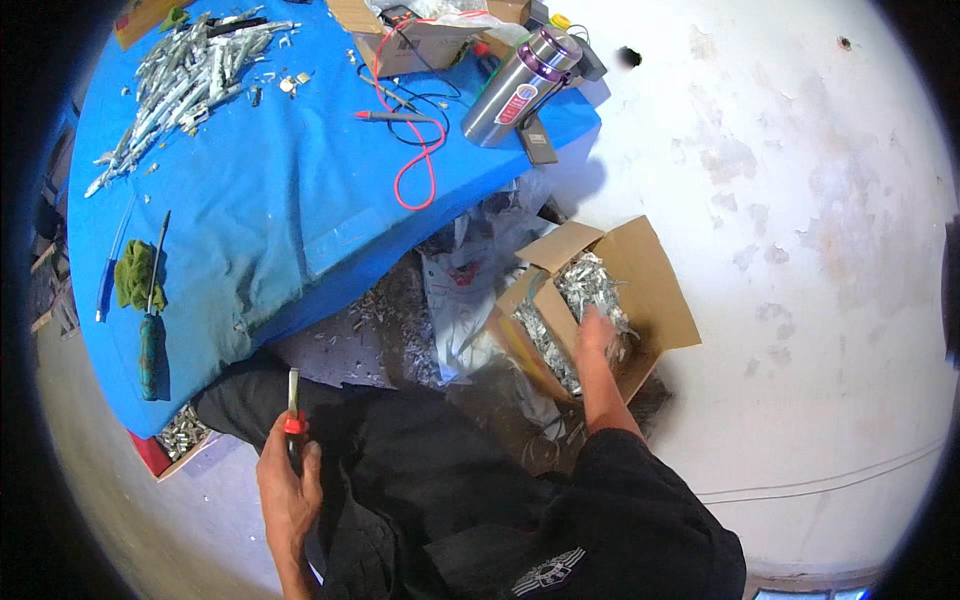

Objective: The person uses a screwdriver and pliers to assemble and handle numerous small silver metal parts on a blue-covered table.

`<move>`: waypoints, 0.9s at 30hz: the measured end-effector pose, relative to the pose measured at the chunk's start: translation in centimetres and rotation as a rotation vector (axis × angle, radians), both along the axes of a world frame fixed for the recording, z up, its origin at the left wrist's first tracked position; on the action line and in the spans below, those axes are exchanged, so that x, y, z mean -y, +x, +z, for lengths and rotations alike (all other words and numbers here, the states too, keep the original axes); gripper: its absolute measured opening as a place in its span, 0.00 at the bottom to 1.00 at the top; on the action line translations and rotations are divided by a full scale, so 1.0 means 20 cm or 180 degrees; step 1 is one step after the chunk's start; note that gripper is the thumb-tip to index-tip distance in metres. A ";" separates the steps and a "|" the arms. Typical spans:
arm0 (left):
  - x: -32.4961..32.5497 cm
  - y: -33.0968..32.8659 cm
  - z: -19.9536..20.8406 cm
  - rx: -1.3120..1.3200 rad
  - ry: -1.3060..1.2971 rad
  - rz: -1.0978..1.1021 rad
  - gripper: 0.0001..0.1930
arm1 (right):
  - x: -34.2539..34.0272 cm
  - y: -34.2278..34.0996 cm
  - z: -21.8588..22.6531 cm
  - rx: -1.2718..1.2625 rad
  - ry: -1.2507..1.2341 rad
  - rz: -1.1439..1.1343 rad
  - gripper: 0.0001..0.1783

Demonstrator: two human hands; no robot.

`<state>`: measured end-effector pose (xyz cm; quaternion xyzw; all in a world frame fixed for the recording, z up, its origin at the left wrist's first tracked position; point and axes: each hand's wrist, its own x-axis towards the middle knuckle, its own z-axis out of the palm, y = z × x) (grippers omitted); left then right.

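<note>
My left hand (289, 482) is closed round the red and black handle of a short flat-bladed tool (293, 392), its blade pointing away from me; whether it is a screwdriver or a chisel I cannot make out. On the right, my right hand (597, 338) reaches down into an open cardboard box (655, 290) full of silvery metal strips (588, 283). Its fingers are blurred and partly hidden among the strips, so whether they grip anything does not show. A cardboard flap or divider splits the box, with more strips on its left side.
A blue-covered table (270, 200) carries a heap of silvery strips (190, 80), a green-handled screwdriver (150, 340), a green cloth (132, 275), red and black test leads (430, 170) and a steel flask (520, 85). A white sack (455, 300) lies by the box. A wall rises at right.
</note>
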<state>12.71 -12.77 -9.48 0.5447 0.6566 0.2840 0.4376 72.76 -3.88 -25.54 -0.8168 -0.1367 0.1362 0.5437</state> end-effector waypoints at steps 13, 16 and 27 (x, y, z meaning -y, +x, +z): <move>0.01 -0.23 0.14 -0.0030 0.0045 0.0884 0.17 | -0.32 -1.60 0.49 -0.2631 0.0087 0.3317 0.13; -0.01 -0.36 0.16 -0.0257 0.0567 0.1265 0.13 | -0.33 -1.81 0.63 -0.2951 0.0227 0.3515 0.14; -0.25 -0.98 0.00 -0.2180 0.0585 0.1941 0.23 | -0.35 -2.02 0.76 -0.2325 0.0031 0.4080 0.15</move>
